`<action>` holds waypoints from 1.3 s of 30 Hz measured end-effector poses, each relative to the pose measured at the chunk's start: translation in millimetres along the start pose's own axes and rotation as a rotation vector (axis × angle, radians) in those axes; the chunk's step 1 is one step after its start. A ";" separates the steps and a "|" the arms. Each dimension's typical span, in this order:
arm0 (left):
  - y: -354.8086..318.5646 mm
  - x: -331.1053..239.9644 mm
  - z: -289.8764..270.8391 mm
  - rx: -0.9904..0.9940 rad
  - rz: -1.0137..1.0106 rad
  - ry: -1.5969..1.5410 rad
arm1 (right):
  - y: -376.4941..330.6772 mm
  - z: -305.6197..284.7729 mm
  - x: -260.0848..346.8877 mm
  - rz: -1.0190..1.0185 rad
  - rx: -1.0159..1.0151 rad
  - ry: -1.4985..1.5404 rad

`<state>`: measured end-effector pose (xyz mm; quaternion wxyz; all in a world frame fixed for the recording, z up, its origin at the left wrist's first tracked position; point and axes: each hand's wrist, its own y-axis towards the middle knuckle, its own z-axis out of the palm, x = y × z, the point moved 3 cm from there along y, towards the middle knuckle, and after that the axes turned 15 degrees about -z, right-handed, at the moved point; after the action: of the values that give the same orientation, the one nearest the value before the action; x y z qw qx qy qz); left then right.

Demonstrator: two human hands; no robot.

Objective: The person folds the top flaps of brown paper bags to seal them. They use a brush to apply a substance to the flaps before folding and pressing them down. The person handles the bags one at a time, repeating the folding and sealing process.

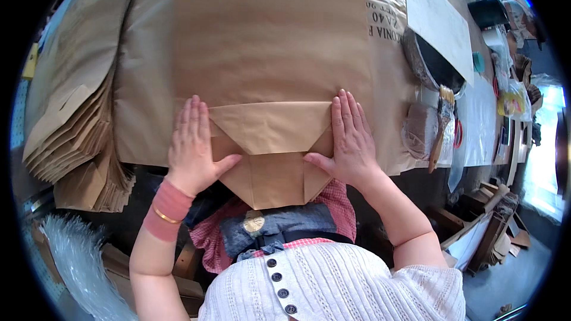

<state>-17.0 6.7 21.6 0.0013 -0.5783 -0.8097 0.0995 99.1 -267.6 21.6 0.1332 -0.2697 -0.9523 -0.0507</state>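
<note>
A large brown paper bag (267, 35) lies flat in front of me, its folded bottom end toward my body and partly over the table's near edge. The upper flap (270, 128) is folded into a trapezoid, and a lower panel (278, 178) hangs toward my lap. My left hand (196, 142) rests flat on the left side of the fold, fingers stretched forward and thumb pointing inward. On the right side of the fold, my right hand (348, 139) lies flat in the same way. Neither hand grips anything.
To the left, a stack of folded brown paper bags (77, 125) overhangs the table edge. At the right are a dark bowl (437, 62) partly under a white board (437, 21), a paint brush (442, 125) and red-handled scissors (458, 133). Clear plastic strips (77, 267) hang at lower left.
</note>
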 end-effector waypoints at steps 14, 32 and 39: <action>50.2 -59.2 -34.4 -0.557 -0.004 -0.493 | 45.9 -5.9 -56.8 -0.063 -0.528 0.585; 60.2 -7.1 -40.6 0.078 0.008 -1.158 | 94.0 -18.3 60.5 -0.165 -0.545 0.539; 61.9 -14.4 -58.8 -0.056 0.159 -0.810 | 122.5 -8.3 64.1 -0.020 -0.552 0.770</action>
<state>52.6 21.9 70.8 -0.3409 -0.5532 -0.6998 0.2968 113.1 -132.9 50.6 0.3996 -0.2472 -0.7871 -0.3996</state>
